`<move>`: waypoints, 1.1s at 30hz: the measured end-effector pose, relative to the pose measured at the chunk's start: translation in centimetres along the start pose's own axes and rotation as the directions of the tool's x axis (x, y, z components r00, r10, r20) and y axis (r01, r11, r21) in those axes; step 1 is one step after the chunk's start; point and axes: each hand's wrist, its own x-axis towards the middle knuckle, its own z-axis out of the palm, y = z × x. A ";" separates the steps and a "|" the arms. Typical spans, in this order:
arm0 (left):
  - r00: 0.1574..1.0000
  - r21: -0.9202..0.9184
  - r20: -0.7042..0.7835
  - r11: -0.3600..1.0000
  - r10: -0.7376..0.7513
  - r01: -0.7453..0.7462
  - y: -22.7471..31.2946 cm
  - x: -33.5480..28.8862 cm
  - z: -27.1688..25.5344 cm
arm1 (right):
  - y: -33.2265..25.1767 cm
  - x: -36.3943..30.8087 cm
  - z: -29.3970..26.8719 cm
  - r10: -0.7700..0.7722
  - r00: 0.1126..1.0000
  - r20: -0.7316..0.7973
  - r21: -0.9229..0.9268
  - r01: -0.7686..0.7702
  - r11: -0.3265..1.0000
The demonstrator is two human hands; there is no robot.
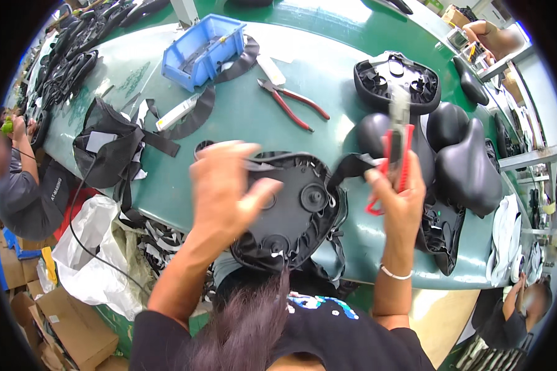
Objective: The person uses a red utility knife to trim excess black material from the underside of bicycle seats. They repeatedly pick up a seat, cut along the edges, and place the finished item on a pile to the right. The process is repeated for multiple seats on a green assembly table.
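Going left to right across the green workbench (241, 111): way out at 9 o'clock another person in a grey shirt (25, 191) is sitting low beside the bench, and just inboard of them a heap of black fabric covers with straps (108, 145) is lying near the edge. Up at 11 o'clock there's a blue parts bin (201, 49), and red-handled pliers (294, 102) are resting at 12.

Dead centre is the main thing: an upturned bike saddle (291, 207), its black plastic underside facing up, with the cover material wrapping over the rim. The left hand (226, 191) is pressing on its 9 o'clock edge, fingers spread and curled over the rim, looking like it's pinching a strip of the black cover. It's blurry, so how tight that pinch is I can't tell.

The right hand (399, 201) is sitting at the saddle's 3 o'clock, closed around a red utility knife (399, 145) pointing up toward 12.

My read: the trimming step is underway, cutting surplus cover off around the shell. Next move probably calls for pulling the flap taut and bringing the blade in while keeping those left fingers out of its path.

Further right, more finished black saddles (470, 167) are piling up at 2 to 3 o'clock.
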 end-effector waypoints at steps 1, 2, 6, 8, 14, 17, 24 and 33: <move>0.966 -0.109 0.183 0.980 0.185 -0.167 2.2 1.9 0.4 | -0.6 -0.7 1.2 0.005 0.994 0.111 -0.003 -0.004 1.000; 0.914 -0.111 0.312 0.966 0.259 -0.235 3.4 2.9 1.5 | -1.5 -1.8 2.5 0.028 0.975 0.221 0.143 -0.061 0.988; 0.870 -0.395 0.441 0.918 0.220 -0.033 2.0 4.6 3.8 | 0.2 -3.6 -1.0 -0.139 0.977 0.163 -0.230 0.174 0.957; 0.862 -0.405 0.429 0.911 0.269 -0.082 1.7 4.6 4.2 | 1.6 -3.8 -3.3 -0.245 0.922 0.301 -0.401 0.355 0.844; 0.813 -0.569 0.554 0.630 -0.180 0.528 3.2 5.1 3.0 | 1.4 -6.2 -1.9 -0.191 0.879 0.436 -0.694 0.464 0.551; 0.949 -0.929 0.282 0.205 -0.142 0.307 2.1 4.2 3.4 | -0.3 -10.0 -1.3 -0.091 0.941 0.326 -0.765 0.319 0.559; 0.980 -0.730 0.160 0.682 0.118 0.037 2.8 5.4 1.1 | -0.3 -6.8 -0.2 -0.068 0.951 0.302 -0.768 0.285 0.574; 0.908 -0.137 0.055 0.904 0.416 -0.406 -1.1 5.5 4.5 | 1.6 -4.3 -1.2 -0.302 0.896 0.326 -0.633 0.445 0.634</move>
